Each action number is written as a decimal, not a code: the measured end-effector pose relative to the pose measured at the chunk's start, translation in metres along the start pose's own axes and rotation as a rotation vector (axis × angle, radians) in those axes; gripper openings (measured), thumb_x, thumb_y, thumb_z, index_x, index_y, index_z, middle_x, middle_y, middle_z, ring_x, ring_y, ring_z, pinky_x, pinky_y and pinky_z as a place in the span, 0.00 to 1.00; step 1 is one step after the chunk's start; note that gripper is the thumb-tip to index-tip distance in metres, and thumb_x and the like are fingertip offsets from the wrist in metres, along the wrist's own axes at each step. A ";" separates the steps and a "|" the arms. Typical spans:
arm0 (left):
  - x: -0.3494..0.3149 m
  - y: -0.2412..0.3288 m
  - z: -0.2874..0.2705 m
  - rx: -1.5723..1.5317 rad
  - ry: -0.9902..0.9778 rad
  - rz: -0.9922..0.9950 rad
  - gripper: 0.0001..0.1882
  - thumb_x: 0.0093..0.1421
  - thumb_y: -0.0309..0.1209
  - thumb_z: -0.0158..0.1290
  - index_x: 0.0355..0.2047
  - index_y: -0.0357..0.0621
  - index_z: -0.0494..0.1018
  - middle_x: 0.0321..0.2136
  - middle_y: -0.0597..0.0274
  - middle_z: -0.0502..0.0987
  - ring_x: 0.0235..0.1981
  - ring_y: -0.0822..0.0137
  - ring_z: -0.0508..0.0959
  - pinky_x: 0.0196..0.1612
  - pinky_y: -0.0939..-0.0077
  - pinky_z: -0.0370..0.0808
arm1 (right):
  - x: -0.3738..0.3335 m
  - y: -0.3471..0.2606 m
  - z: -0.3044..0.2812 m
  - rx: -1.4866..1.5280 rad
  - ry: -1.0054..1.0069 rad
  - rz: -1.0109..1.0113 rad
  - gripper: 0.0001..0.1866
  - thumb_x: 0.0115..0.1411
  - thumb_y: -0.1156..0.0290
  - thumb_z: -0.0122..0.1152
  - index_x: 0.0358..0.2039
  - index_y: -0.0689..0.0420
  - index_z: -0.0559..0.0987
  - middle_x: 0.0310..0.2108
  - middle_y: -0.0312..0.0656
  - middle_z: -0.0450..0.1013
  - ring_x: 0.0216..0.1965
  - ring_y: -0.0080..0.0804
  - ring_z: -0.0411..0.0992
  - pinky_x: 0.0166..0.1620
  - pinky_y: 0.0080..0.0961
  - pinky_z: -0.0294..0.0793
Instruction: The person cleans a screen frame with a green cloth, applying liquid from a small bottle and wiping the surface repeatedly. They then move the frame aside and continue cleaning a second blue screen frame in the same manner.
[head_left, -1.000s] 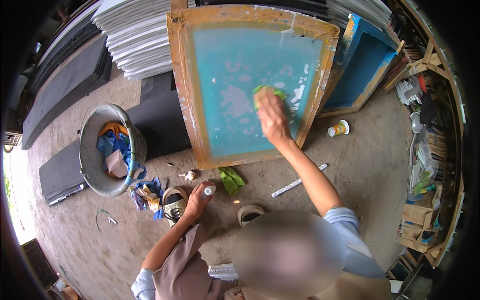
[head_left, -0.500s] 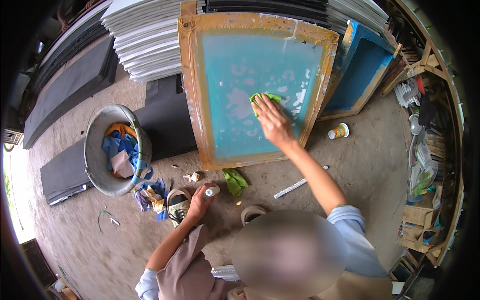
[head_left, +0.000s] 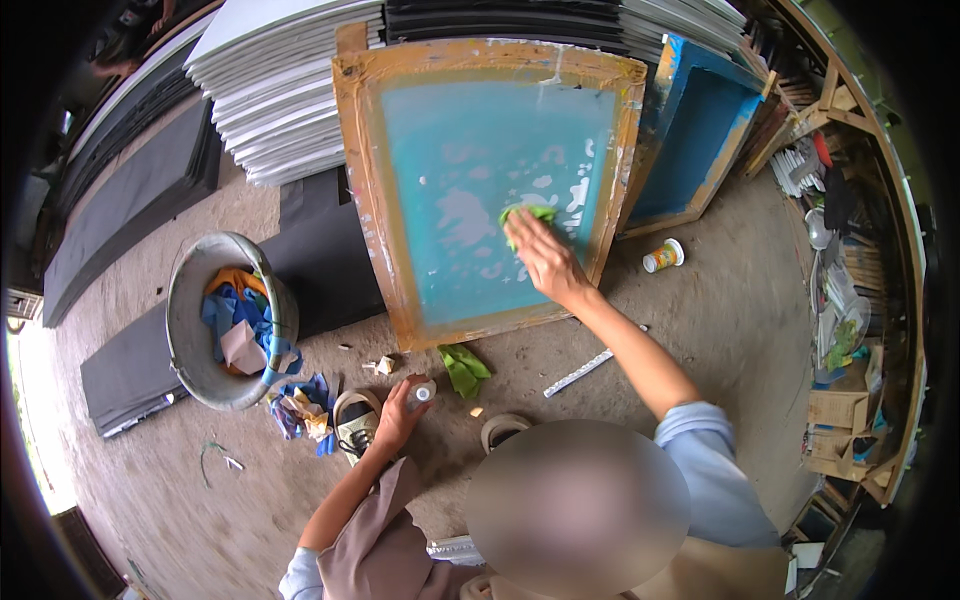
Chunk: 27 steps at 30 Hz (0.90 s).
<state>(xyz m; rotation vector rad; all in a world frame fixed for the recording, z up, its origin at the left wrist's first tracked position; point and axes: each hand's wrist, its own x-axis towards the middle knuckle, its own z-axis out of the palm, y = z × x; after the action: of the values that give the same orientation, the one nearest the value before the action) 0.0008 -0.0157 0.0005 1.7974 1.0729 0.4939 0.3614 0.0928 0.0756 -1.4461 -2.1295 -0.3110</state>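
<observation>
A printing screen [head_left: 430, 120] with a teal mesh and a tape-covered, orange-brown frame leans against stacked sheets. Pale shapes show through its mesh. My right hand [head_left: 545, 258] presses a green cloth [head_left: 530, 214] against the mesh, right of its middle. The fingers lie over the cloth and partly hide it. Low by my shoe, my left hand [head_left: 400, 415] is wrapped round a small white bottle [head_left: 424, 391], its round top showing. A second green cloth [head_left: 463, 371] lies on the floor just below the screen's lower edge.
A grey bucket [head_left: 180, 330] of coloured rags stands left, with more rags [head_left: 303, 408] beside it. A blue screen [head_left: 690, 140] leans at right. A cup [head_left: 662, 257] and a white strip [head_left: 580, 373] lie on the floor. Black boards [head_left: 320, 260] lie behind the bucket.
My right hand and the cloth have shifted slightly lower on the mesh. The bottle in my left hand has tilted so its top faces up more. The whole view has shifted a little.
</observation>
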 end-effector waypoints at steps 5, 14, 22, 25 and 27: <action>-0.004 -0.001 0.001 -0.030 -0.001 0.017 0.29 0.46 0.29 0.62 0.49 0.42 0.64 0.47 0.52 0.70 0.50 0.50 0.69 0.52 0.63 0.66 | -0.001 0.009 -0.001 0.030 0.073 0.171 0.26 0.57 0.82 0.44 0.57 0.54 0.64 0.60 0.42 0.58 0.63 0.42 0.52 0.62 0.33 0.58; 0.001 0.017 -0.004 -0.103 -0.044 -0.051 0.35 0.46 0.33 0.63 0.52 0.41 0.60 0.50 0.51 0.68 0.53 0.50 0.67 0.55 0.61 0.63 | -0.022 0.020 -0.007 -0.248 0.028 0.226 0.26 0.61 0.74 0.44 0.61 0.50 0.59 0.62 0.37 0.56 0.64 0.33 0.52 0.66 0.41 0.41; 0.001 0.016 -0.010 -0.078 0.017 -0.056 0.35 0.46 0.36 0.63 0.52 0.40 0.60 0.51 0.51 0.67 0.54 0.51 0.67 0.56 0.62 0.63 | 0.014 0.011 -0.021 -0.262 0.083 0.366 0.25 0.63 0.70 0.44 0.61 0.51 0.60 0.62 0.36 0.55 0.64 0.34 0.50 0.65 0.44 0.39; 0.004 0.018 -0.011 -0.077 0.033 -0.053 0.35 0.46 0.37 0.63 0.52 0.40 0.60 0.50 0.51 0.68 0.54 0.51 0.67 0.56 0.62 0.62 | 0.015 0.016 -0.031 -0.390 0.030 0.333 0.25 0.63 0.69 0.44 0.61 0.50 0.60 0.62 0.34 0.56 0.65 0.31 0.50 0.65 0.47 0.37; 0.000 0.017 -0.009 -0.102 0.040 -0.071 0.35 0.46 0.37 0.63 0.52 0.40 0.60 0.50 0.51 0.68 0.54 0.51 0.66 0.56 0.62 0.62 | 0.041 0.018 -0.042 -0.416 0.063 0.360 0.25 0.63 0.69 0.45 0.61 0.50 0.60 0.62 0.34 0.57 0.65 0.31 0.50 0.64 0.48 0.37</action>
<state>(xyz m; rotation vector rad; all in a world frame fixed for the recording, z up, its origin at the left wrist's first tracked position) 0.0022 -0.0141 0.0195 1.6607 1.1150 0.5339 0.3797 0.1122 0.1308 -1.9866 -1.7735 -0.6778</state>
